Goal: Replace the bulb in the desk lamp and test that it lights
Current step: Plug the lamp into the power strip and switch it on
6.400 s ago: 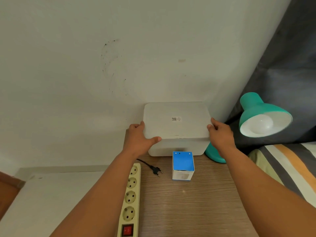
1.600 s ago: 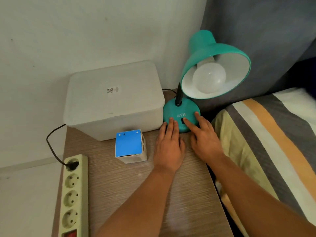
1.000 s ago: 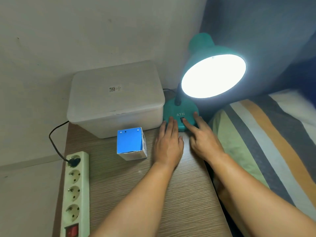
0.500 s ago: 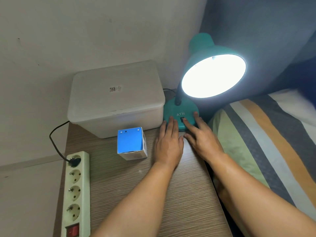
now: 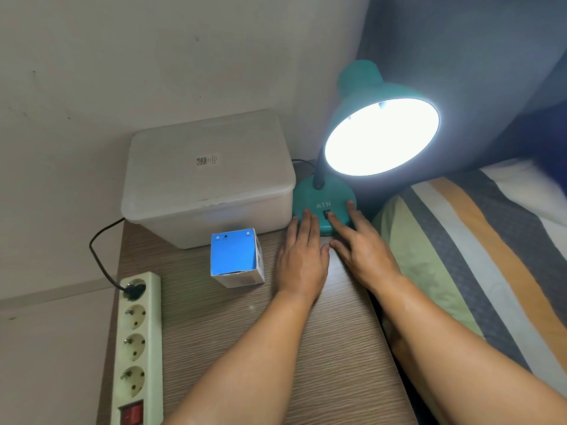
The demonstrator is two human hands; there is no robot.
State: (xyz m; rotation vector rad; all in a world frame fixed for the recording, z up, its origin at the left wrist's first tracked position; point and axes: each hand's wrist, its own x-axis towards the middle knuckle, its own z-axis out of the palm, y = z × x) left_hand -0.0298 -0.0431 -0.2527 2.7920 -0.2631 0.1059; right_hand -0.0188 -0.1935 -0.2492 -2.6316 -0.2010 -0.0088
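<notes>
The teal desk lamp [image 5: 359, 84] stands at the table's back right corner with its bulb [image 5: 382, 136] shining bright white inside the shade. My left hand [image 5: 302, 259] lies flat on the wood, fingertips touching the front of the lamp base [image 5: 319, 197]. My right hand [image 5: 363, 246] rests on the base too, with its index finger on the black switch below the letters ATN. Both hands hold nothing. A small blue-topped bulb box [image 5: 236, 260] stands left of my left hand.
A white lidded plastic box [image 5: 208, 176] sits against the wall behind the bulb box. A power strip [image 5: 136, 345] with a red switch lies along the table's left edge, the lamp's black plug in its top socket. A striped bed [image 5: 478, 246] adjoins the table on the right.
The lamp was moved onto the table beside the white box and plugged in. It went from dark to lit about a second ago. Since then my hands have stayed on the base.
</notes>
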